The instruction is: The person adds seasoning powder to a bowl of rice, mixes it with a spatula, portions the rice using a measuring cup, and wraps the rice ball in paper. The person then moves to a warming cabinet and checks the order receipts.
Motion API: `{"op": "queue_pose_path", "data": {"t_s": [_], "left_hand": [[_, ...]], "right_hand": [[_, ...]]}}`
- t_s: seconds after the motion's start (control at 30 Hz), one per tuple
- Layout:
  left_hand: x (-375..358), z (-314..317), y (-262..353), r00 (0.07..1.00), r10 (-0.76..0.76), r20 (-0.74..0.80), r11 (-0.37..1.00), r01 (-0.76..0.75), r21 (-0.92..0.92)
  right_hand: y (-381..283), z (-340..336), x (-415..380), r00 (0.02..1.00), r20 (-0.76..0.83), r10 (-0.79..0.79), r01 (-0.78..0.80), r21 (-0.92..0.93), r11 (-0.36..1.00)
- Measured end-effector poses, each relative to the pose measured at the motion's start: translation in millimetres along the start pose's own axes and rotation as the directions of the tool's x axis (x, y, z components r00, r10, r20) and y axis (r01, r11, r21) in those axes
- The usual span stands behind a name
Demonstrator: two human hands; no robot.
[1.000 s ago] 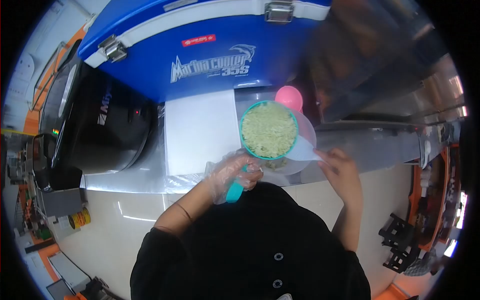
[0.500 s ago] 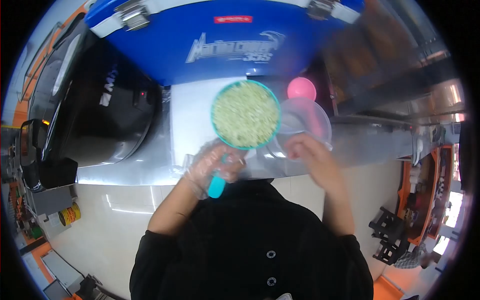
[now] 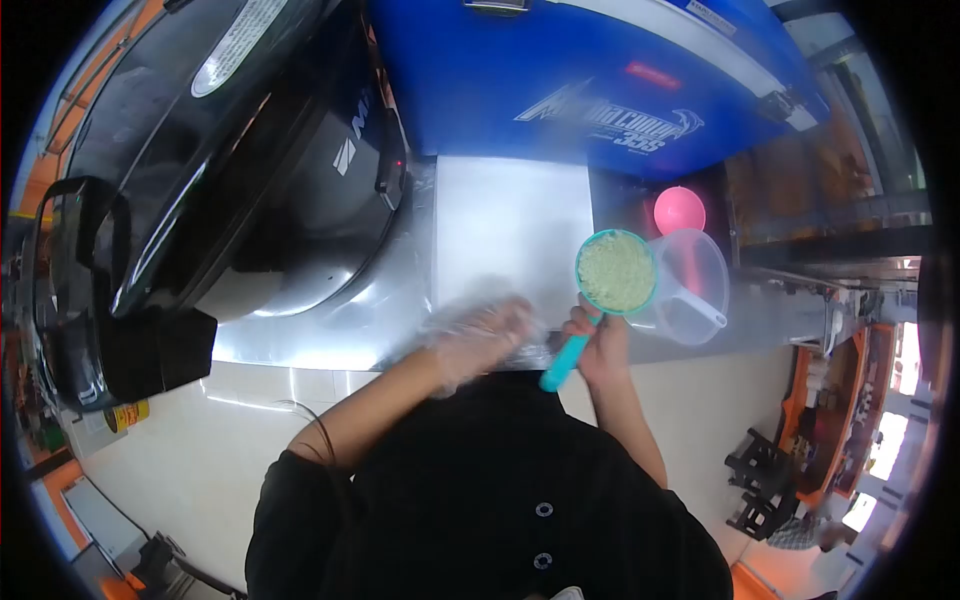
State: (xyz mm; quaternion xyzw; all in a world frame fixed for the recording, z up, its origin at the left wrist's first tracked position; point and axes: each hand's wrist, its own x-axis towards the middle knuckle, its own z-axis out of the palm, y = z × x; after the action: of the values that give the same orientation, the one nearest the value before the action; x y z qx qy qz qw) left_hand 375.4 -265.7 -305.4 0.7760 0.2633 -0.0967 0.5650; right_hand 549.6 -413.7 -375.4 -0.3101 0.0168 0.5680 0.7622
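Note:
My right hand is closed round the upper handle of a teal round scoop, just under its bowl. The bowl is full of pale green grainy food. It overlaps the left side of a clear plastic measuring jug with a white handle. My left hand, in a thin clear plastic glove and smeared by motion, is over the near edge of a white board. Nothing shows in it.
A pink bowl sits behind the jug. A blue cooler box stands at the back of the metal counter. On the left is a large black cooker. A brown-fronted unit borders the right side.
The scoop has passed from my left hand to my right and moved right and lower, away from the camera. My gloved left hand has let go. The view has turned left.

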Motion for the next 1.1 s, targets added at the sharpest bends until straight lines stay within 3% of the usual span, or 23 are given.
{"op": "queue_pose_path", "data": {"t_s": [0.03, 0.07, 0.1, 0.13, 0.23, 0.27, 0.33, 0.37, 0.4, 0.43, 0.47, 0.67, 0.87, 0.97, 1.07, 1.1], "left_hand": [[3.8, -21.5, 8.8, 0.969, -0.246, -0.035, 0.955, 0.248, 0.165], [16.5, -7.4, -58.2, 0.863, 0.32, -0.39, 0.903, -0.153, 0.402], [20.9, -6.2, -81.1, 0.832, 0.318, -0.455, 0.82, 0.0, 0.573], [24.7, -12.9, -95.6, 0.852, 0.328, -0.408, 0.747, 0.03, 0.664], [24.9, -16.1, -118.4, 0.849, 0.371, -0.376, 0.672, 0.034, 0.74], [24.4, -17.1, -120.8, 0.861, 0.356, -0.364, 0.669, 0.038, 0.742], [23.4, -17.4, -121.7, 0.883, 0.323, -0.34, 0.661, 0.047, 0.749], [22.7, -17.9, -121.7, 0.886, 0.311, -0.343, 0.681, 0.044, 0.731], [21.7, -18.1, -121.2, 0.889, 0.3, -0.346, 0.701, 0.041, 0.712], [20.6, -17.9, -121.6, 0.892, 0.29, -0.348, 0.721, 0.036, 0.692], [19.4, -17.8, -122.7, 0.891, 0.295, -0.344, 0.726, 0.025, 0.687], [18.8, -17.8, -129.3, 0.886, 0.316, -0.34, 0.71, 0.017, 0.704], [16.2, -20.8, -126.7, 0.9, 0.301, -0.315, 0.715, 0.006, 0.699], [17.4, -15.8, -131.0, 0.881, 0.326, -0.342, 0.679, 0.033, 0.734], [21.2, -12.2, -137.8, 0.871, 0.344, -0.35, 0.676, 0.029, 0.737], [21.9, -12.7, -138.3, 0.878, 0.338, -0.338, 0.684, 0.018, 0.729]], "right_hand": [[-6.3, -11.4, 4.1, 0.993, 0.096, 0.072, -0.093, 0.233, 0.968], [-7.7, -6.5, 5.4, 0.997, -0.047, 0.06, -0.052, 0.151, 0.987], [-10.7, 2.6, 5.4, 0.981, -0.189, 0.037, -0.025, 0.062, 0.998], [-14.1, 12.6, 6.4, 0.947, -0.323, 0.004, -0.016, -0.032, 0.999], [-15.6, 47.9, 19.8, 0.939, -0.263, -0.223, 0.082, -0.458, 0.885], [-14.6, 53.2, 28.7, 0.93, -0.229, -0.288, 0.068, -0.662, 0.747], [-12.5, 62.6, 46.3, 0.917, -0.119, -0.382, 0.023, -0.937, 0.348], [-4.8, 55.8, 59.7, 0.92, 0.07, -0.386, 0.06, -0.997, -0.038], [9.3, 39.8, 75.8, 0.915, 0.247, -0.319, 0.098, -0.903, -0.419], [22.3, 49.3, 82.1, 0.904, 0.383, -0.188, 0.13, -0.667, -0.733], [29.0, 59.2, 78.4, 0.952, 0.24, -0.191, 0.057, -0.75, -0.659], [29.7, 58.3, 84.2, 0.967, 0.165, -0.192, -0.004, -0.747, -0.665], [25.3, 52.4, 76.3, 0.921, 0.286, -0.265, 0.057, -0.77, -0.635], [27.9, 46.5, 71.8, 0.824, 0.426, -0.374, 0.156, -0.804, -0.573], [24.9, 53.5, 66.8, 0.811, 0.467, -0.353, 0.216, -0.799, -0.56], [24.8, 52.9, 68.6, 0.845, 0.422, -0.329, 0.161, -0.786, -0.596]]}}
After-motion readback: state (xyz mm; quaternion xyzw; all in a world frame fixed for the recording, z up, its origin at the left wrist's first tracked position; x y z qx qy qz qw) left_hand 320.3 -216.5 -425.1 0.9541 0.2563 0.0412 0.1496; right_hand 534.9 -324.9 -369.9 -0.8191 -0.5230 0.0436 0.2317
